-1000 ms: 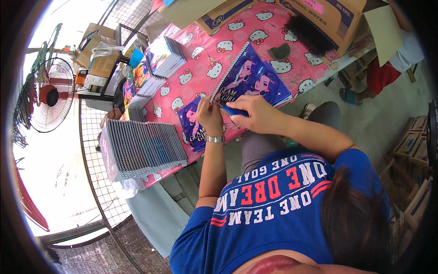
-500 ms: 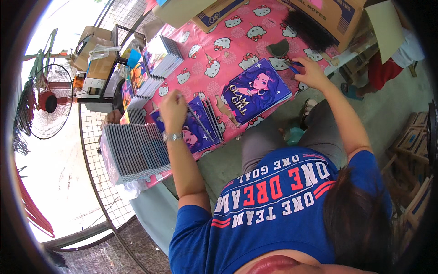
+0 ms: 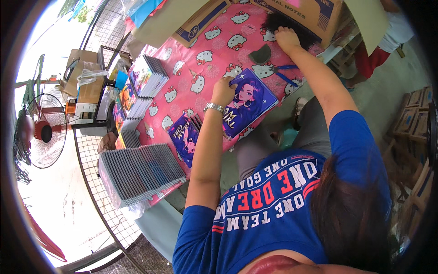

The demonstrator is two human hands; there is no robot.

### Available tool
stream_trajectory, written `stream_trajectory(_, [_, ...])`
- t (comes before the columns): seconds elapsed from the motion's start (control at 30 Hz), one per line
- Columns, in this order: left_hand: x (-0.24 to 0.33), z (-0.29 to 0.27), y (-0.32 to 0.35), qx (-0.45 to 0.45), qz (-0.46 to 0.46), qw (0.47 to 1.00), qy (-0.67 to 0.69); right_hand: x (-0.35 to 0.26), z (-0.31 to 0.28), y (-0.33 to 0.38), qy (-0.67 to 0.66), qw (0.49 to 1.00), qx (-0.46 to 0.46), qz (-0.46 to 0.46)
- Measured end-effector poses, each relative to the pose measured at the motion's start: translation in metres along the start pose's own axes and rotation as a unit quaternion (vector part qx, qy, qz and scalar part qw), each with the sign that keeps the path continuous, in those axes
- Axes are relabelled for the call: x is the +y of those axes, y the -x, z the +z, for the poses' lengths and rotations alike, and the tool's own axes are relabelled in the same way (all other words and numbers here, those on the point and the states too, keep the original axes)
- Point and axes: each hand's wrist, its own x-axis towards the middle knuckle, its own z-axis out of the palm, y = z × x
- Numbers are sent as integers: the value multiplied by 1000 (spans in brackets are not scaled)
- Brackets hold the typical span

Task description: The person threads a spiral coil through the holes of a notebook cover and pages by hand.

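Observation:
Purple notebooks (image 3: 255, 98) with a long-haired cartoon figure on the cover lie stacked at the table's near edge. My left hand (image 3: 223, 92) is closed on the upper left edge of the top notebook. At the far right, my right hand (image 3: 287, 40) reaches to a pile of thin black strands (image 3: 306, 36) that look like binding coils. Its fingers are curled at the pile's edge, and what they hold is hidden. Blue-handled pliers (image 3: 287, 75) lie spread on the table beside a dark green half-round piece (image 3: 260, 55). Left of my left forearm are smaller-looking purple spiral notebooks (image 3: 182, 137), partly covered.
A tall row of spiral-bound notebooks (image 3: 141, 171) stands at the left table edge, with more notebook piles (image 3: 148, 75) behind. Cardboard boxes (image 3: 305, 16) stand at the back of the pink table (image 3: 205, 41). A fan (image 3: 44, 132) is at far left; a person (image 3: 388, 34) is at far right.
My right hand has let go of the pliers and moved away to the black pile. My left hand has left the notebooks on the left and moved right to the purple stack.

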Motion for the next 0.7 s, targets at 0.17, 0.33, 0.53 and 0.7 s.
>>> stream_trajectory(0.17, [-26, -3, 4, 33, -63, 985, 156, -6, -20, -1, -210, 968, 118, 67])
stream_trajectory(0.33, [36, -88, 40, 68, 32, 984, 162, -5, -73, 18, -466, 867, 162, -75])
stream_trajectory(0.53, [69, -81, 104, 133, 179, 969, -110, -62, -183, 120, -568, 796, -42, -204])
stream_trajectory(0.7, [68, -55, 106, 220, 178, 951, -121, -86, -174, 152, -565, 801, 34, -192])
